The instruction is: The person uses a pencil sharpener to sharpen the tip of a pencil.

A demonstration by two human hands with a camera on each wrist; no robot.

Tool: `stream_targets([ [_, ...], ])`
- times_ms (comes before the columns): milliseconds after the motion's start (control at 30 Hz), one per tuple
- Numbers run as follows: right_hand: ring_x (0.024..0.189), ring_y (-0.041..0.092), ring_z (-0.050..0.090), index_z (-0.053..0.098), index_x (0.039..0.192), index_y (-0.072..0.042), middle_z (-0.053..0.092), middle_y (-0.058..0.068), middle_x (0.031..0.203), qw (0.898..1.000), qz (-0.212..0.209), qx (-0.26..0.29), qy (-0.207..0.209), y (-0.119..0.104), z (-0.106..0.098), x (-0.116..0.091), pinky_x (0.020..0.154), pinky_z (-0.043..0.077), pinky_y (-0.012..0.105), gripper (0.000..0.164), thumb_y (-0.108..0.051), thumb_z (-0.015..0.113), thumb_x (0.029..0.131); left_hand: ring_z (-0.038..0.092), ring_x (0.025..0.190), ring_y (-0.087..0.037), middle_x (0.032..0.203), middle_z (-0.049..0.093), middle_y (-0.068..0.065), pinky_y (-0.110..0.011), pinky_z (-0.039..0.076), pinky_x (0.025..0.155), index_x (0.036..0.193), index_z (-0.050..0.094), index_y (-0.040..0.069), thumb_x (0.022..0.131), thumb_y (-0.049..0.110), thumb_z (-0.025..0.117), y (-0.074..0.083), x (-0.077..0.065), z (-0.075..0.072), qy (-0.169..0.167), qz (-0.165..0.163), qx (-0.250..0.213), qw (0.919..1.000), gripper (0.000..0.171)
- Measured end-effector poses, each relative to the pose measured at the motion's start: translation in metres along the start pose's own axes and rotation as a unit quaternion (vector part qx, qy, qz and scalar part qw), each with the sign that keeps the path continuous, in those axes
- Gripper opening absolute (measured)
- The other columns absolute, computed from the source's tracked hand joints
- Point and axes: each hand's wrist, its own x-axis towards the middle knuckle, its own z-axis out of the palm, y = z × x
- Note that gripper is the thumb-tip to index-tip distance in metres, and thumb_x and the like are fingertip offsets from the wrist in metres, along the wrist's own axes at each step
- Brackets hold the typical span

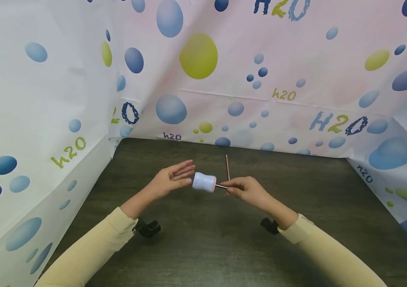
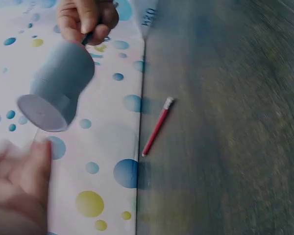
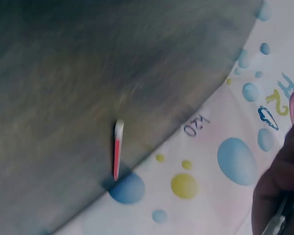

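Observation:
A pale blue-white cup (image 1: 203, 182) with a pink rim is held sideways over the table, its mouth toward my right hand (image 1: 248, 191). Thumb and fingers of that hand pinch a thin metal rod (image 1: 221, 186) that runs into the cup's mouth; its inner end is hidden. My left hand (image 1: 174, 177), fingers extended, is beside the cup's base. The left wrist view shows the flat bottom of the cup (image 2: 63, 78) with a blurred left hand (image 2: 19, 181) below it. At the right wrist view's edge, a silvery rod end (image 3: 274, 226) shows under the right hand (image 3: 279, 191).
A slim red pencil (image 1: 227, 166) with a whitish end lies on the dark wooden table (image 1: 203, 247), beyond the right hand. White sheeting (image 1: 235, 79) with blue and green dots walls off the back and both sides. A dark wrist strap (image 1: 147, 228) hangs under the left wrist.

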Motion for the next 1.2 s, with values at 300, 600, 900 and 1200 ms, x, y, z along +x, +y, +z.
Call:
stream_targets([
  [300, 0.082, 0.021, 0.07, 0.078, 0.114, -0.002, 0.078, 0.009, 0.092, 0.917, -0.245, -0.271, 0.159, 0.002, 0.014, -0.006, 0.067, 0.059, 0.029, 0.035, 0.014, 0.072, 0.083, 0.078, 0.092, -0.015, 0.116, 0.076, -0.024, -0.031, 0.064, 0.087, 0.14, 0.053, -0.013, 0.11, 0.038, 0.045, -0.005, 0.007, 0.004, -0.037, -0.171, -0.062, 0.9826, 0.06],
  [600, 0.074, 0.02, 0.074, 0.078, 0.112, 0.001, 0.08, 0.014, 0.09, 0.948, -0.193, -0.201, 0.152, 0.001, 0.024, -0.006, 0.061, 0.058, 0.024, 0.036, 0.019, 0.068, 0.083, 0.074, 0.11, -0.026, 0.139, 0.062, -0.028, -0.039, 0.063, 0.095, 0.143, 0.055, -0.008, 0.103, 0.016, 0.063, 0.001, 0.007, 0.012, 0.038, -0.105, -0.012, 0.9937, 0.047],
  [900, 0.052, 0.0, 0.041, 0.069, 0.124, 0.01, 0.074, 0.023, 0.088, 0.997, 0.015, 0.065, -0.046, -0.003, 0.001, 0.002, 0.047, 0.03, 0.021, 0.027, 0.001, 0.055, 0.102, 0.066, 0.125, -0.041, 0.14, 0.061, -0.03, -0.043, 0.063, 0.094, 0.14, 0.06, -0.004, 0.096, 0.009, 0.072, 0.002, 0.004, 0.013, 0.021, -0.005, 0.094, 0.9953, 0.047],
  [1200, 0.058, 0.004, 0.041, 0.068, 0.128, 0.007, 0.075, 0.022, 0.093, 0.995, 0.037, 0.088, -0.04, 0.006, -0.002, 0.005, 0.055, 0.036, 0.021, 0.029, -0.004, 0.057, 0.103, 0.045, 0.147, -0.042, 0.159, 0.045, -0.023, -0.057, 0.04, 0.12, 0.153, 0.045, 0.0, 0.097, 0.011, 0.07, 0.002, 0.007, 0.007, -0.024, 0.038, 0.008, 0.999, 0.062],
])
